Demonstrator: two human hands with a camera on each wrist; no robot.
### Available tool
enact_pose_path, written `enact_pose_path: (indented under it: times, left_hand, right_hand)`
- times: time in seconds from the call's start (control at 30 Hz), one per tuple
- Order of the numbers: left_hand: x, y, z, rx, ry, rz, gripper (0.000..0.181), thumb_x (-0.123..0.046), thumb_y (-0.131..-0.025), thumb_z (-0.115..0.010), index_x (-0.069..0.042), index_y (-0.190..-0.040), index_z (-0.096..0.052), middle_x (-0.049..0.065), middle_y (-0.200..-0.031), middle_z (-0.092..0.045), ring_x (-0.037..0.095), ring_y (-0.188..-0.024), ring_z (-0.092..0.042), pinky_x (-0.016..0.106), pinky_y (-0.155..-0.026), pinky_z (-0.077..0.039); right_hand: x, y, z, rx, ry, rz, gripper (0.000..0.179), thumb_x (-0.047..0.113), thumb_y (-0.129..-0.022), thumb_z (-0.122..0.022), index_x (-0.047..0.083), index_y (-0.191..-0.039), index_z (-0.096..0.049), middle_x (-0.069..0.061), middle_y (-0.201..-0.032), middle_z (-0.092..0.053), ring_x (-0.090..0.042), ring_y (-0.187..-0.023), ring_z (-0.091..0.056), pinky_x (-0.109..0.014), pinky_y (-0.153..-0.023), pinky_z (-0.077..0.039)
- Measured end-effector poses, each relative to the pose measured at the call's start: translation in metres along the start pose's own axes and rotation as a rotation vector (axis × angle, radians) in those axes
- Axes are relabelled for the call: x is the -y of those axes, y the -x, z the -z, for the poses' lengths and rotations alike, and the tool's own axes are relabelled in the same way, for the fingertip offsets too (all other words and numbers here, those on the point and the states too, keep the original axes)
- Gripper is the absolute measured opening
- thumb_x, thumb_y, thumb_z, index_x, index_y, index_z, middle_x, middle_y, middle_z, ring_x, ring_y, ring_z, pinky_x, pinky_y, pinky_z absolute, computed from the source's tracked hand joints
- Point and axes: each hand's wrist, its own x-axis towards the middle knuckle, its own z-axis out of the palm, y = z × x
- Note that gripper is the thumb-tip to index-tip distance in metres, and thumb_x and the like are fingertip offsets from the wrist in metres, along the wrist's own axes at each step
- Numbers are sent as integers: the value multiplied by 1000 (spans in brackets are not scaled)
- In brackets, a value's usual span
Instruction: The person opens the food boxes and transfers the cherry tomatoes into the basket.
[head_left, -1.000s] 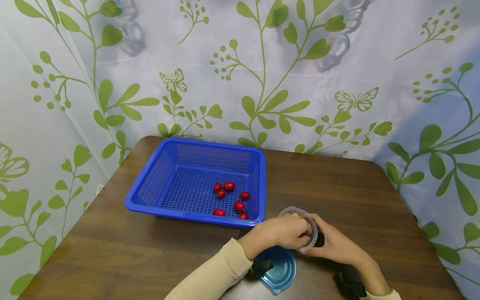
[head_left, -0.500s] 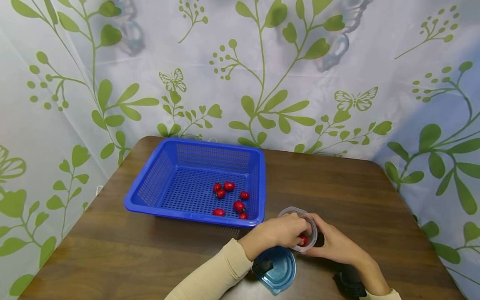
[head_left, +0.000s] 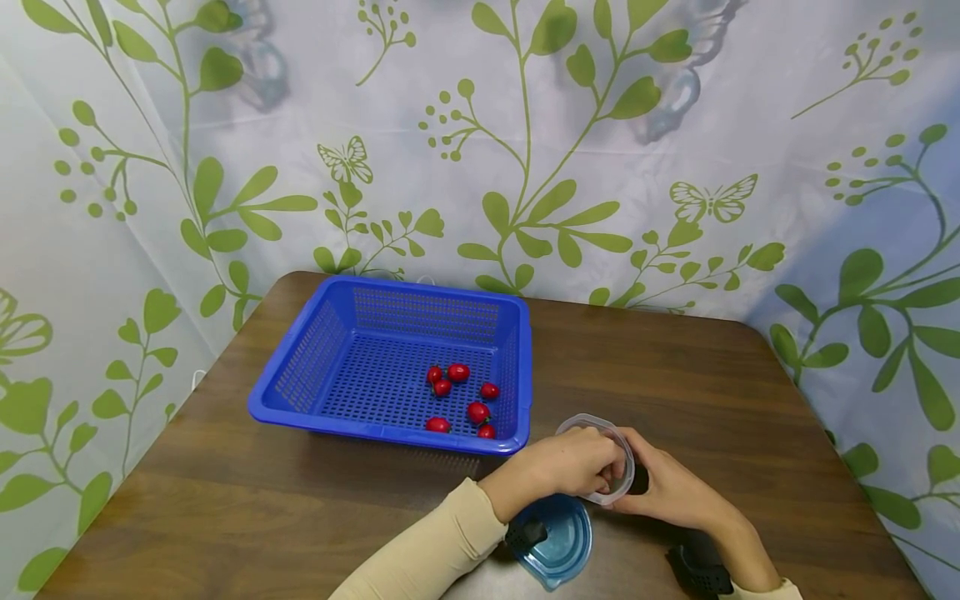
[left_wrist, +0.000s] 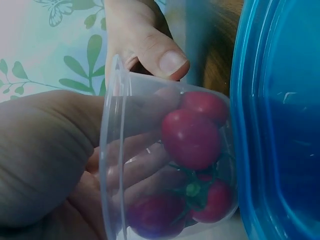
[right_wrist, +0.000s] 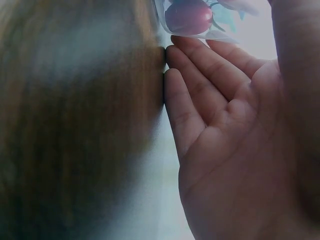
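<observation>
My left hand [head_left: 581, 461] reaches down into a small clear plastic container [head_left: 628, 458], fingers curled inside it. Through its wall in the left wrist view, several red cherry tomatoes [left_wrist: 191, 140] with green stems show; thumb and fingertips come up against the upper ones, in a pinch. My right hand [head_left: 663, 483] grips the container from the right, thumb near, fingers on the far side. One tomato [right_wrist: 187, 16] shows through the wall above the right fingers in the right wrist view. A blue translucent lid [head_left: 566, 546] lies close below my left wrist.
A blue perforated basket [head_left: 390, 434] stands on the wooden table [head_left: 637, 358] to the left, with several cherry tomatoes [head_left: 458, 372] in its right half. Patterned cloth [head_left: 420, 183] hangs behind and beside the table.
A tomato that showed by my left fingers half a second ago is now hidden in the head view. My left hand has shifted slightly within the container; the right hand and basket have stayed put.
</observation>
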Motion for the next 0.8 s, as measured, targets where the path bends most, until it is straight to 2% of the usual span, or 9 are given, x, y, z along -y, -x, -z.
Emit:
enact_pose_path:
  times: [0.23, 0.37, 0.6, 0.8]
  left_hand:
    - [0, -1, -1, -3, 0, 10, 12, -14, -87, -83, -19, -96, -76, -13, -78, -65, -4, -68, -55, 8, -63, -42]
    - [1, -1, -2, -9, -4, 1, 13, -13, -87, -83, -19, -96, -76, -13, -79, -66, -4, -68, -55, 8, -63, -42]
    - [1, -1, -1, 20, -37, 10, 14, -19, -87, -84, -18, -99, -78, -9, -88, -71, 1, -71, -55, 10, -65, -42]
    - [2, -2, -1, 9, -39, 9, 15, -19, -86, -85, -18, -99, -79, -8, -89, -72, 0, -72, -56, 9, -66, -43]
  right_hand:
    - [-1, 0, -1, 1, 12, -7, 86, 43, -81, -88, 27, -150, -40, 7, -135, -60, -6, -107, -62, -23, -93, -54]
    - [0, 1, 0, 2, 5, -5, 85, 42, -81, -88, 27, -149, -40, 7, -133, -60, -6, -106, -63, -24, -93, -54]
    - [-1, 0, 0, 6, 1, 22, 85, 39, -81, -88, 26, -150, -40, 6, -133, -60, -6, -108, -63, -24, -91, -55]
    - [-2, 0, 0, 4, -4, 35, 84, 38, -81, -89, 27, -149, -41, 8, -129, -61, -7, -104, -63, -25, -89, -56]
